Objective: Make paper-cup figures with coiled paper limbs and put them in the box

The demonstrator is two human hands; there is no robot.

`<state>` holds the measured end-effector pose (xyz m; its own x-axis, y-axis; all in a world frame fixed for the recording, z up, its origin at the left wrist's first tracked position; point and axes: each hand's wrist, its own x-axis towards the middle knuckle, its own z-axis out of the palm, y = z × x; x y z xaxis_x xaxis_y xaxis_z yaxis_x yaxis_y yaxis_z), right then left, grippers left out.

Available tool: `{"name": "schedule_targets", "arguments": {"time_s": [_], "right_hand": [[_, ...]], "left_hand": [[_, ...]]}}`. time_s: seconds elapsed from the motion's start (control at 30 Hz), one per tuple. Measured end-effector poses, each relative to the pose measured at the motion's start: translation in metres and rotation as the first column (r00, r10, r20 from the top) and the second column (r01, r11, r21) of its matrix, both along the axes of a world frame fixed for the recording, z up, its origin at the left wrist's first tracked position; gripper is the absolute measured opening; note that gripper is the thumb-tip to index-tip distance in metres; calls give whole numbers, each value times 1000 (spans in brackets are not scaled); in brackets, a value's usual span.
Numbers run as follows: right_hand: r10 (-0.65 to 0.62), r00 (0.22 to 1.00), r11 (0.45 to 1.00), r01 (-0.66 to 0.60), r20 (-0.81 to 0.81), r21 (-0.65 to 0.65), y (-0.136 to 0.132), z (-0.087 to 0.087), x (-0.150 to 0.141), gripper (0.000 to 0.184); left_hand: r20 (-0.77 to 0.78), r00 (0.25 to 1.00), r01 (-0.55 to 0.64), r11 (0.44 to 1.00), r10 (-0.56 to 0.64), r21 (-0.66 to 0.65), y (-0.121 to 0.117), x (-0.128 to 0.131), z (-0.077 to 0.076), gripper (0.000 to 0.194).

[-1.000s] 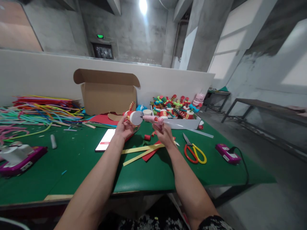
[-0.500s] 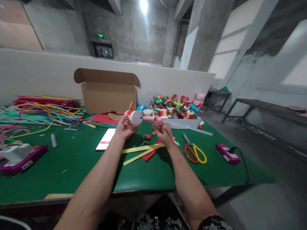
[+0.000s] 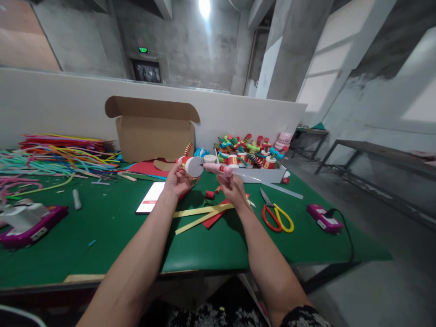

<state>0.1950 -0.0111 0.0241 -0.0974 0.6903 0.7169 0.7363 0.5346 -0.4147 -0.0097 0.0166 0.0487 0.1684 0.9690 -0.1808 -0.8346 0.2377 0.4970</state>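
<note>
My left hand (image 3: 177,180) is closed around a small red and white paper cup (image 3: 193,167), tilted so its flat round end faces me. A folded striped paper strip (image 3: 188,150) sticks up from the cup. In my right hand (image 3: 233,188) is a pink glue gun (image 3: 215,168), its dark nozzle pointing left at the cup's edge; whether it touches I cannot tell. A long translucent glue stick (image 3: 272,182) appears to run out of the gun's back. Below my hands lie yellow paper strips (image 3: 194,222), a red paper piece (image 3: 214,220) and a small red roll (image 3: 210,195).
Scissors (image 3: 276,217) and a purple power strip (image 3: 323,219) lie to the right. Behind stands a white box (image 3: 259,175) full of colourful paper figures. A phone (image 3: 150,198), a brown cardboard box (image 3: 155,136), many coloured strips (image 3: 61,156) and another purple power strip (image 3: 37,231) are leftward.
The glue gun has tilted very slightly, and the far end of the translucent stick has dropped a little. The cup has hardly moved.
</note>
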Motion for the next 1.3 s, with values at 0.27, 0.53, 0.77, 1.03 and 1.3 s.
{"name": "schedule_targets", "arguments": {"time_s": [0.27, 0.53, 0.77, 1.03, 1.3], "right_hand": [[10, 1000, 999, -9, 6, -31, 1, -1, 1, 29], [-8, 1000, 1000, 8, -8, 0, 2, -3, 0, 26], [-5, 1000, 1000, 5, -15, 7, 2, -3, -1, 24], [2, 1000, 1000, -2, 1, -22, -2, 1, -1, 25], [2, 1000, 1000, -3, -17, -15, -1, 0, 0, 26]], "left_hand": [[-21, 1000, -17, 1000, 17, 2, -2, 1, 2, 18], [0, 1000, 1, 1000, -1, 8, -1, 0, 1, 17], [38, 999, 1, 1000, -1, 0, 0, 0, -1, 14], [-3, 1000, 6, 1000, -6, 20, 1, 0, -1, 16], [-11, 1000, -1, 1000, 1, 21, 2, 0, -2, 20]]}}
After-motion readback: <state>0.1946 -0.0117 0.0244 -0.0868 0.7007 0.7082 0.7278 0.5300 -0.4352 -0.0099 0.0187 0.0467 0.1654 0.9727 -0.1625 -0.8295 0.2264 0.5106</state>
